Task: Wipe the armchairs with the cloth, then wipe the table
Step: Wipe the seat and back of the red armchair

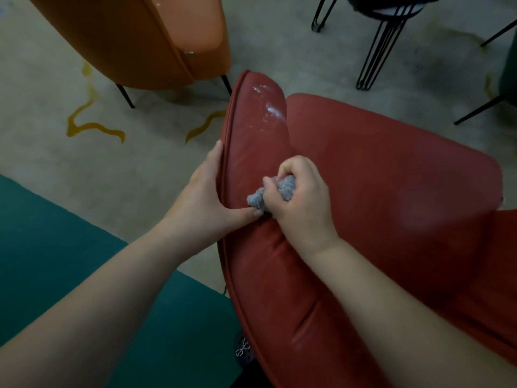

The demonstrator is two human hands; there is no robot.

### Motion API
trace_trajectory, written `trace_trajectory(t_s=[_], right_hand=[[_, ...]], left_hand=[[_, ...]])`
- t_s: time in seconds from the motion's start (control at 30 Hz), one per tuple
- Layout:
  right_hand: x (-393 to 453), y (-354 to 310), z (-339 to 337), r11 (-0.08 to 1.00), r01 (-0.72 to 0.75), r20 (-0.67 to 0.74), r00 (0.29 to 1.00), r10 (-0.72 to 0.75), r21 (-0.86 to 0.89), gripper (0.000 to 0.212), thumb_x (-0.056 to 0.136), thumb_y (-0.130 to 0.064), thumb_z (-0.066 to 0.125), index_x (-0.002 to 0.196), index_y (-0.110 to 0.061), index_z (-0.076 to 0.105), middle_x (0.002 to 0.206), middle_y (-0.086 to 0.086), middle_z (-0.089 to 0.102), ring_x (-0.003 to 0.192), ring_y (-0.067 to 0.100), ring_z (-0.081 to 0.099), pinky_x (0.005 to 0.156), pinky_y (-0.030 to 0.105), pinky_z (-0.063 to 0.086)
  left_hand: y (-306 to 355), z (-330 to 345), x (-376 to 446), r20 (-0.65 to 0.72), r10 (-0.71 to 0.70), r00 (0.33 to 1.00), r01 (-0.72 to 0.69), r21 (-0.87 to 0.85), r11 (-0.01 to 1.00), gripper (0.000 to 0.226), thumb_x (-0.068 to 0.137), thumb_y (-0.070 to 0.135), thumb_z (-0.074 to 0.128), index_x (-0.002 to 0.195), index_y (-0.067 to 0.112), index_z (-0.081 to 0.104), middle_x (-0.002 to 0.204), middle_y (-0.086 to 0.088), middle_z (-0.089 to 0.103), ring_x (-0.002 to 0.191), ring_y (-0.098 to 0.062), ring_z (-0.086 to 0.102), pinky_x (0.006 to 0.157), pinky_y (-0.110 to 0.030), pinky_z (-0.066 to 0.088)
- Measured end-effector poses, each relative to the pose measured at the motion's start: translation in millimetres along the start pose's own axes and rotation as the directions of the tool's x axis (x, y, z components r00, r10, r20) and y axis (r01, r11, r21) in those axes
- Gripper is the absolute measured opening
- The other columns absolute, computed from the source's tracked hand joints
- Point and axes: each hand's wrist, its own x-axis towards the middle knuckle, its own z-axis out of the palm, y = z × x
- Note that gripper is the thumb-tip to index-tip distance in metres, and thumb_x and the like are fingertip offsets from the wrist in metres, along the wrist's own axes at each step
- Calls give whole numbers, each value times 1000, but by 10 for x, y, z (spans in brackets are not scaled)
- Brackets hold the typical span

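Two armchairs show, one red armchair (363, 169) close by and one orange armchair (134, 37) behind it, with one grey cloth (275, 191). The right hand (299, 197) clenches the bunched cloth against the red chair's arm, while the left hand (207, 194) grips that arm's piped edge, thumb touching the cloth. White smears (268, 107) lie farther along the arm; black hairpin legs (377, 46) stand beyond on the floor.

red armchair (363, 169): smooth leather-like, slight sheen, white smears; cloth (275, 193): grey, nubbly terry; floor (84, 163): matt concrete-like.
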Motion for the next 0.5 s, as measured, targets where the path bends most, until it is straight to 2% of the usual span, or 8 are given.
trace_trajectory(t_s=[0.07, 0.17, 0.3, 0.4, 0.5], right_hand=[[316, -6, 113, 1000, -8, 18, 1000, 8, 4, 17, 79, -16, 68, 77, -14, 51, 79, 2, 51, 74, 7, 46, 70, 13, 33], [945, 68, 296, 1000, -22, 6, 1000, 22, 8, 16, 80, -10, 69, 78, -2, 56, 83, 14, 55, 79, 18, 49, 73, 18, 31], [1265, 193, 384, 992, -118, -90, 989, 121, 38, 16, 83, -14, 67, 80, -4, 55, 86, 14, 57, 83, 20, 50, 72, 16, 28], [877, 230, 294, 984, -161, -117, 979, 169, 77, 21, 84, -22, 66, 80, -16, 46, 81, 5, 54, 77, 15, 51, 70, 15, 33], [408, 258, 132, 980, -158, -112, 979, 171, 120, 21, 83, -33, 63, 85, -21, 45, 85, 0, 54, 79, 9, 51, 73, 9, 34]], left_hand=[[3, -29, 92, 14, -4, 1000, 4, -13, 1000, 128, 48, 54, 80, 152, 33, 8, 154, 15, 26, 135, 1, 30, 109, -22, 29], [29, -77, 222, 27, -9, 1000, 8, 8, 1000, 128, 47, 55, 80, 152, 36, 8, 153, 18, 26, 135, -3, 34, 111, -30, 33], [82, -107, 388, 11, -4, 1000, 4, 37, 999, 127, 49, 57, 79, 151, 38, 7, 153, 18, 24, 134, -6, 36, 111, -32, 34], [102, -85, 519, -29, 10, 1000, -9, 24, 1000, 125, 51, 52, 81, 152, 33, 9, 154, 14, 26, 135, -1, 30, 107, -20, 29], [116, -79, 660, -52, 28, 998, -26, 31, 999, 125, 49, 55, 79, 152, 31, 11, 149, 20, 25, 127, 10, 27, 92, 1, 22]])
